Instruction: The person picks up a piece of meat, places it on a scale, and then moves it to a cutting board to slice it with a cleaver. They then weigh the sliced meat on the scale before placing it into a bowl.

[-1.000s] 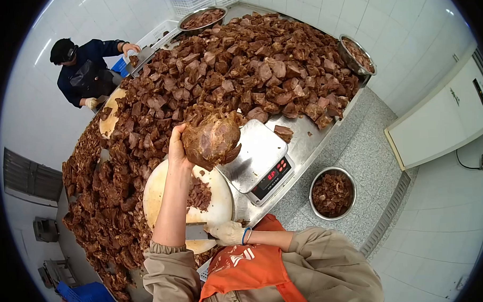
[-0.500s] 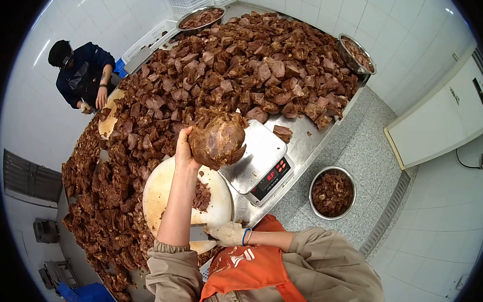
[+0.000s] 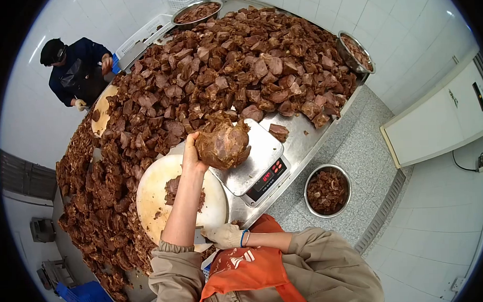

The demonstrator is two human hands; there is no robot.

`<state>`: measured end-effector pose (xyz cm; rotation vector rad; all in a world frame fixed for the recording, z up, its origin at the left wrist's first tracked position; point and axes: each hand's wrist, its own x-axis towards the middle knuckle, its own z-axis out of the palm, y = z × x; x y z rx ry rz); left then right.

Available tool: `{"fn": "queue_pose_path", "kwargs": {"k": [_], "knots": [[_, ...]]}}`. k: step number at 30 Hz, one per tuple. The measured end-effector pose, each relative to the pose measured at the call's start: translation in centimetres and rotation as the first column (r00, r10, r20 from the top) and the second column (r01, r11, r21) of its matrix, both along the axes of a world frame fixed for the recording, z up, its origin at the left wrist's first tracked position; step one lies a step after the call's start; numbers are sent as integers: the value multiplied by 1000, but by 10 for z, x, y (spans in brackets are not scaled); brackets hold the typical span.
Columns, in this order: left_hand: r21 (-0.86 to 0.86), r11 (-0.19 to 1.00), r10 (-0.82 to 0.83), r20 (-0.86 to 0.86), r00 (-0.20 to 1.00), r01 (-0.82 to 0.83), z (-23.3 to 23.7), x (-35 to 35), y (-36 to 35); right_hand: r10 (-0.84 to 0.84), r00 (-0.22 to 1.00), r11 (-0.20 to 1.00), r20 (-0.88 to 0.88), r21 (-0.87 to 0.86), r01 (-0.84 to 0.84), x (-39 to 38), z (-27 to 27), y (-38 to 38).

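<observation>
Now clutching a large lump of meat (image 3: 224, 145) in the bare left hand (image 3: 195, 155), slightly farther over the platform of a digital scale (image 3: 265, 150) than half a second ago, by the table's (image 3: 299, 141) near right edge. Showing up dark brown and bulky, rounded below, ragged and stringy along the top, with a paler, pinkish-grey patch on the face turned to the camera. Impossible to tell, from above, whether resting on the platform or held clear of it. Gripping a cleaver (image 3: 198, 236) in the gloved right hand (image 3: 223, 236) at the table's near edge, beside a round cutting board (image 3: 153, 180) strewn with meat scraps (image 3: 172, 189), with less of the blade visible than before. Also picturing, beyond the table's far left edge, a co-worker (image 3: 76, 71) in dark clothing, with a bare hand (image 3: 106, 64) raised near a white tray (image 3: 142, 36) rather than lowered to a second board (image 3: 102, 110). Heaped toward the far edge with more brown meat (image 3: 270, 54), and bounded at the far right corner by a steel bowl (image 3: 346, 56) of pieces.
</observation>
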<state>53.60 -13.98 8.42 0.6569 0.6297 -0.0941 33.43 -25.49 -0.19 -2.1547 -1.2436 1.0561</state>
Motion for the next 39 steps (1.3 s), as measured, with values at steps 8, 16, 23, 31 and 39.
{"fn": "queue_pose_path", "kwargs": {"k": [8, 16, 23, 31, 39], "knots": [[17, 999, 37, -31, 999, -37, 12, -5, -5, -4, 1000, 999, 28, 54, 3, -5, -11, 5], [23, 999, 33, -13, 999, -32, 18, -7, -4, 31, 999, 1000, -8, 3, -31, 3, 14, -1], [7, 999, 37, -20, 999, -37, 17, -8, -3, 18, 1000, 1000, -6, 12, -17, -5, -9, 7], [-8, 1000, 25, -26, 999, -25, 5, -8, -6, 10, 1000, 999, -12, -36, -10, -4, -6, 6], [27, 999, 47, 7, 999, -47, -30, -8, -26, 118, 993, 980, -5, -159, -117, 4, 18, 8]]}}
